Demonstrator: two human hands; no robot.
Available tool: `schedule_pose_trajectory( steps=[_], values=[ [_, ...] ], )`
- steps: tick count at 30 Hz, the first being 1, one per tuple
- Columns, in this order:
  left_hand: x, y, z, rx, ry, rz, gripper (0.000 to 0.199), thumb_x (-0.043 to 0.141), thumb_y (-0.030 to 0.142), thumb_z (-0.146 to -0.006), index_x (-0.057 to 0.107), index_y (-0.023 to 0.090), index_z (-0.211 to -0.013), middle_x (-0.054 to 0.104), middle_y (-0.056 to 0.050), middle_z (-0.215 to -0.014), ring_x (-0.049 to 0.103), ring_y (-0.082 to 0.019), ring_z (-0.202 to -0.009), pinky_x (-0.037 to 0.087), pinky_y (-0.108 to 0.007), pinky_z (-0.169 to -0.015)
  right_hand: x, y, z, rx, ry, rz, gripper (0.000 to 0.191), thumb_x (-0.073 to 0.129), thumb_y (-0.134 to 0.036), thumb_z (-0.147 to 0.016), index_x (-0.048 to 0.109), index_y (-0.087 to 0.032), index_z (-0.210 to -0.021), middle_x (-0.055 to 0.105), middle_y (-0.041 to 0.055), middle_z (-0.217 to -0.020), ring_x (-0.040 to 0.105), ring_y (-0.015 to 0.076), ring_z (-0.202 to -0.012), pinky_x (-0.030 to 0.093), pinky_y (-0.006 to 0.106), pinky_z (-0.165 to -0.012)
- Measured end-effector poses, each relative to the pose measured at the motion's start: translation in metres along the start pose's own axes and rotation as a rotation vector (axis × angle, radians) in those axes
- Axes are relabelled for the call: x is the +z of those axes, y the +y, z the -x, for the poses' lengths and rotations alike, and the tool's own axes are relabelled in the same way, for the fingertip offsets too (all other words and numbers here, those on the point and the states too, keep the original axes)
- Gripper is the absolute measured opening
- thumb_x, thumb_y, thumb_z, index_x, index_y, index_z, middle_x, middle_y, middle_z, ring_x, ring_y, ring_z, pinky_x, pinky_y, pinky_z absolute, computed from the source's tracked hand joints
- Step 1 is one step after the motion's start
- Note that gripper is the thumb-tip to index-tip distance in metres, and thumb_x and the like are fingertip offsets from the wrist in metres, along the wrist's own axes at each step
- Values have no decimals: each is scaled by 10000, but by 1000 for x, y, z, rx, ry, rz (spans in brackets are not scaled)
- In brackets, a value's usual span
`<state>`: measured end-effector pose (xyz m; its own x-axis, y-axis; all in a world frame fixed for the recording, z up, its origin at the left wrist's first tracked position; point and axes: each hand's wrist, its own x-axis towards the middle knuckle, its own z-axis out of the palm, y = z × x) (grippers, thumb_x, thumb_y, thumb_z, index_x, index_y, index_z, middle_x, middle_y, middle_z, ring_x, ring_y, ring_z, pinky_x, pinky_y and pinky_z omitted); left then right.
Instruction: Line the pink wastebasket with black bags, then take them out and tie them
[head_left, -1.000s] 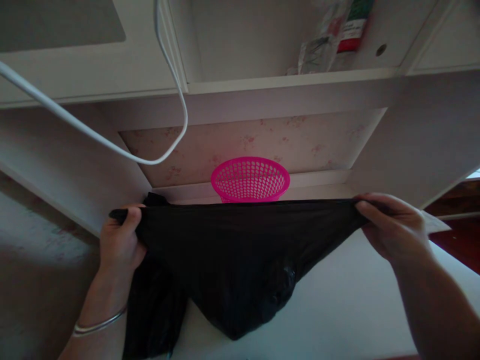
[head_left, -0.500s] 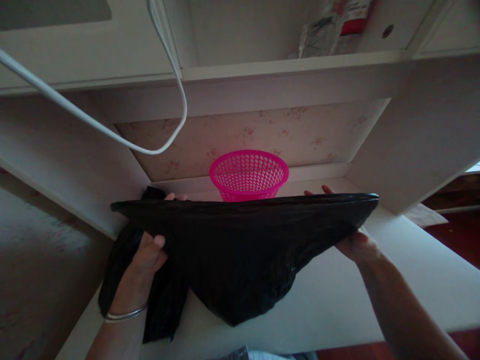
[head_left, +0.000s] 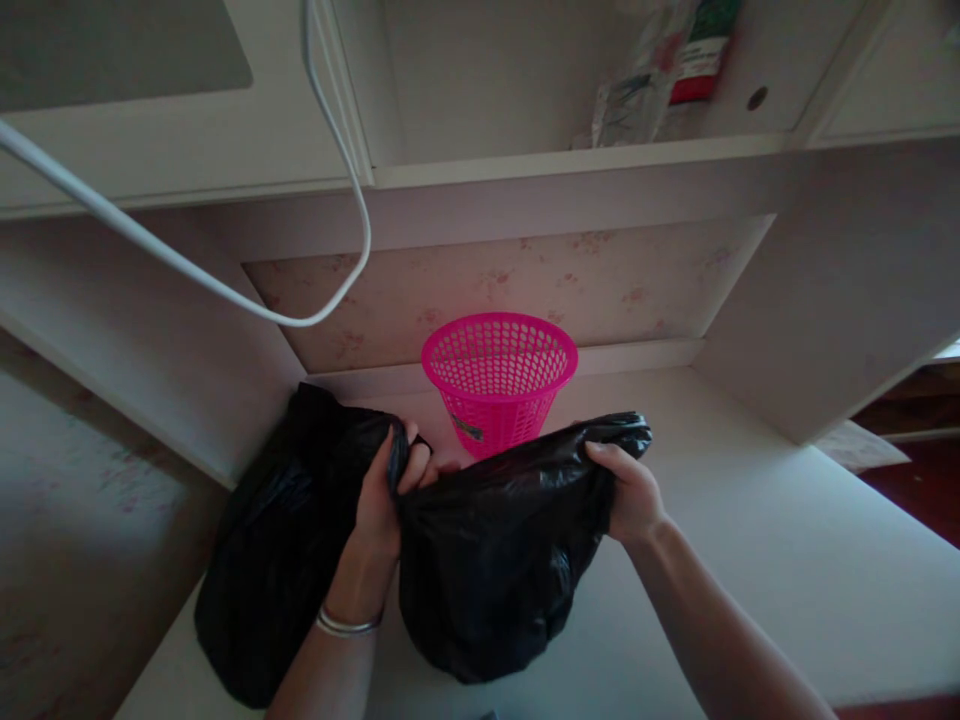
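A black plastic bag [head_left: 502,560] hangs between my two hands over the white surface, its rim gathered and its body bulging downward. My left hand [head_left: 397,475], with a silver bangle at the wrist, is closed around the bag's left end, and a fold of plastic pokes up between the fingers. At the right end my right hand [head_left: 630,490] pinches the rim, thumb on the near side. Just behind the bag stands a pink perforated plastic basket [head_left: 502,390], upright, its lower part partly covered by the bag.
Another black bag [head_left: 277,540] lies on the white desktop [head_left: 750,560] at the left, against the side panel. A white cable [head_left: 300,318] loops down in front at upper left. On the shelf above are a clear plastic package [head_left: 630,105] and a red-and-green container [head_left: 701,60].
My hands have come closer together, bunching the bag's rim, which was stretched wide before. More of the pink basket and of the other black bag now shows.
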<state>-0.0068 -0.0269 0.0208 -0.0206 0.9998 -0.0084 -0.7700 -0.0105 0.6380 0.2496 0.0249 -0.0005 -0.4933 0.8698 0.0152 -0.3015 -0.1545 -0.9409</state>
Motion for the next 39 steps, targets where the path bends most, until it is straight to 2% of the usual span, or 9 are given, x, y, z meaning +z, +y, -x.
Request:
schedule_pose_trajectory(
  steps=[4,6,9,15,20,25,28,34,39],
  values=[
    [-1,-23,-1,-132,-123,-55,374,797,507,-869,568,226,-777,350,116,-514,305,-69,-379,408,-180,-413,18,16,0,99,-140,-239,395,736,-621,-790,608,-249,-760,683,7,-651,767,270,-844,592,401,-869],
    [-3,-31,0,-222,-151,-56,399,775,541,-855,579,208,-756,418,79,-559,363,-78,-411,341,-186,-390,26,23,1,104,-191,-234,445,713,-642,-854,594,-226,-751,614,-7,-598,740,226,-784,564,333,-812],
    [-3,-35,2,-322,-161,-39,319,727,484,-788,633,183,-739,547,-5,-638,551,-159,-551,470,-287,-524,32,29,4,136,-256,-215,522,735,-670,-828,608,-181,-695,592,15,-628,635,171,-655,496,272,-659],
    [-2,-31,5,-211,25,-288,179,738,249,-594,739,147,-740,696,-65,-724,655,-236,-730,518,-377,-770,24,30,5,191,-320,-323,405,768,-559,-622,701,-177,-737,637,48,-709,564,192,-658,483,305,-626],
    [-11,-42,0,-130,124,-370,208,874,295,-688,760,145,-776,757,-58,-763,683,-194,-743,518,-304,-757,22,32,3,178,-246,-176,253,747,-434,-770,753,-181,-765,687,42,-755,604,185,-700,506,303,-681],
    [-12,-52,-4,-43,201,-462,377,882,352,-723,654,233,-999,693,55,-674,589,-123,-518,437,-214,-487,27,38,2,75,-394,1,269,828,-293,-835,739,-228,-1080,734,51,-1096,671,196,-1054,522,334,-935],
    [-10,-54,-4,-45,202,-487,402,872,380,-730,537,260,-919,528,135,-519,373,-78,-357,243,-180,-366,30,39,2,3,-426,-85,260,842,-301,-855,610,-218,-939,682,-2,-909,629,108,-787,514,232,-735],
    [-4,-57,-4,-77,167,-517,355,894,317,-636,567,187,-683,586,73,-624,504,-73,-536,406,-186,-540,35,30,4,-199,-294,245,214,779,-398,-921,718,-195,-901,715,53,-930,673,154,-869,541,272,-819],
    [4,-54,1,-138,87,-594,244,873,272,-640,768,163,-831,737,-13,-804,661,-194,-817,503,-299,-837,39,25,6,-324,-219,499,233,644,-405,-1009,798,-241,-1071,774,92,-1126,707,231,-1101,542,343,-988]
  ],
)
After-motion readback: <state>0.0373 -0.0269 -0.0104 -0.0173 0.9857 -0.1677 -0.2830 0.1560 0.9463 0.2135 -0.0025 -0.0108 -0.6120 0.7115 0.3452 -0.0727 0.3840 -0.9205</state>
